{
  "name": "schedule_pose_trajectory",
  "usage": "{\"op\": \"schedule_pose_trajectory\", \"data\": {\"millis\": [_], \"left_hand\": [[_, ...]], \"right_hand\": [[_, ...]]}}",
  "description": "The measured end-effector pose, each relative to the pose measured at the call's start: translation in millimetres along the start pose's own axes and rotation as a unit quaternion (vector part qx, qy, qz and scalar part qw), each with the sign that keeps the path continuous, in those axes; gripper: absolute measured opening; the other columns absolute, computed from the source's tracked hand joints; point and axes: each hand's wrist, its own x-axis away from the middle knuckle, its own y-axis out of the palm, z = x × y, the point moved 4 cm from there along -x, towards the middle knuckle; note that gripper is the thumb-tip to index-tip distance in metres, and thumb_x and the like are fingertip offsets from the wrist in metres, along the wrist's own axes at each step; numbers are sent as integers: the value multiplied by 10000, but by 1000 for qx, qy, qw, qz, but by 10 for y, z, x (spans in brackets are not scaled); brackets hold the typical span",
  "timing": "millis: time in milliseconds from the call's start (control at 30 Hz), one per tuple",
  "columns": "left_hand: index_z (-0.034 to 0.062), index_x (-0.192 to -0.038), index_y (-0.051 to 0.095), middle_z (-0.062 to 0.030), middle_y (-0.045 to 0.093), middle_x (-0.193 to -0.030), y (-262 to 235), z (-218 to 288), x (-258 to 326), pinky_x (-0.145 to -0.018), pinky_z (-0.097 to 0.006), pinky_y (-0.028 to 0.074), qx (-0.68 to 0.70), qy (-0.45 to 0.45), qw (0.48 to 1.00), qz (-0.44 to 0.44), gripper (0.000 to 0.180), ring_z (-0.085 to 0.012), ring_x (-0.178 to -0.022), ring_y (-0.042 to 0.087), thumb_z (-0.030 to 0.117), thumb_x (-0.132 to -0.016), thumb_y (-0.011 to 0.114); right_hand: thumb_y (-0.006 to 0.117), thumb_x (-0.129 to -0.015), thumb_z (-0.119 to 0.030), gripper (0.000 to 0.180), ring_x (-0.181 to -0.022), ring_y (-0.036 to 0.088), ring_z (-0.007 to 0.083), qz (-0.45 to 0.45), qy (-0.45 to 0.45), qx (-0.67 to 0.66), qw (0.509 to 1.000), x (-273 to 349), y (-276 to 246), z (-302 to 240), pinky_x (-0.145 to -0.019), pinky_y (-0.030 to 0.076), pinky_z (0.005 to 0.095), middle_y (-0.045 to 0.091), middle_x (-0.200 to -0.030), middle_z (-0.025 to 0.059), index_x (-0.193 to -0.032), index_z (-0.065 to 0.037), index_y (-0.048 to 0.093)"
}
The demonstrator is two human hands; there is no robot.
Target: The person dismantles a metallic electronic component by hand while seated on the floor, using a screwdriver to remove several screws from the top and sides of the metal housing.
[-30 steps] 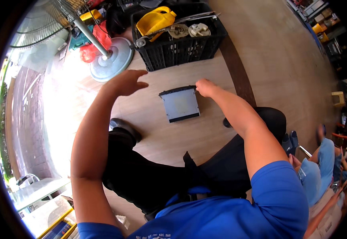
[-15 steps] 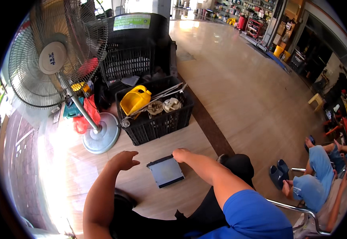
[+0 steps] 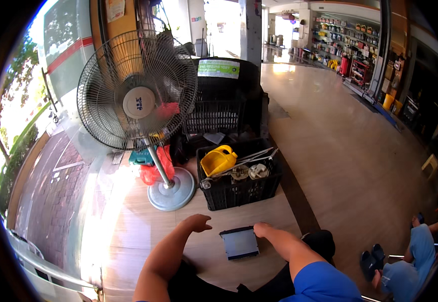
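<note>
A flat rectangular grey panel with black edges (image 3: 240, 243) is in front of me, above the tiled floor; its exact kind is unclear. My right hand (image 3: 263, 229) grips its far right corner, with the fingertips partly hidden. To the left of the panel, my left hand (image 3: 197, 223) is held out with fingers stretched and thumb apart, touching nothing. Beyond both hands stands a black plastic crate (image 3: 244, 194) holding a cut yellow jug (image 3: 219, 161), metal rods (image 3: 254, 158) and round metal parts (image 3: 258, 171).
A pedestal fan (image 3: 138, 102) rises at the left on a round base (image 3: 171, 194), beside a red plastic bag (image 3: 164, 163). Behind the crate is a large black bin (image 3: 229, 90). A seated person's legs (image 3: 405, 267) and dark slippers (image 3: 371, 261) are at the right.
My view has swung left and upward, so the scene sits lower and further right. Both hands keep about the same pose, the right still gripping the panel.
</note>
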Motion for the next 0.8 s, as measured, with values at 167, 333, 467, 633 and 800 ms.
{"op": "schedule_pose_trajectory", "data": {"millis": [167,333,467,633,800], "left_hand": [[110,-1400,488,-172,550,-1364,-19,228,-121,-1040,-464,423,-5,-20,1000,-19,617,-363,-1264,506,461,-908,614],[97,-1420,461,-190,557,-1349,54,-3,67,-1028,-463,431,8,-42,999,-34,632,-379,-1250,512,461,-922,597],[32,-1157,633,-191,658,-1146,27,27,-197,-897,-469,499,-2,8,1000,21,492,-383,-1083,610,420,-858,678],[38,-1213,622,-177,651,-1178,-93,84,-167,-913,-461,495,-5,-22,1000,-14,492,-354,-1115,605,406,-888,650],[33,-1110,700,-182,679,-1124,-219,-32,-114,-909,-447,500,43,-36,997,50,441,-354,-1073,629,404,-879,646]], "right_hand": [[579,-877,-160,242,-1020,657,370,1,23,-14,1000,28,-111,172,-880,525,465,686,-1077,214,-1009,-20,726],[576,-883,-203,258,-987,657,382,19,-18,-16,1000,58,-179,-235,-863,523,474,691,-1042,214,-980,-12,721],[536,-892,-225,303,-980,638,425,11,-24,-13,1000,46,-179,-116,-887,507,471,672,-1044,250,-975,2,717],[537,-873,-199,311,-1006,630,431,-1,29,-20,999,-143,-9,131,-909,494,467,664,-1025,275,-975,48,697],[548,-929,-207,304,-1027,629,410,-79,7,77,994,-307,-30,256,-888,498,456,645,-1100,273,-998,57,681]]}}
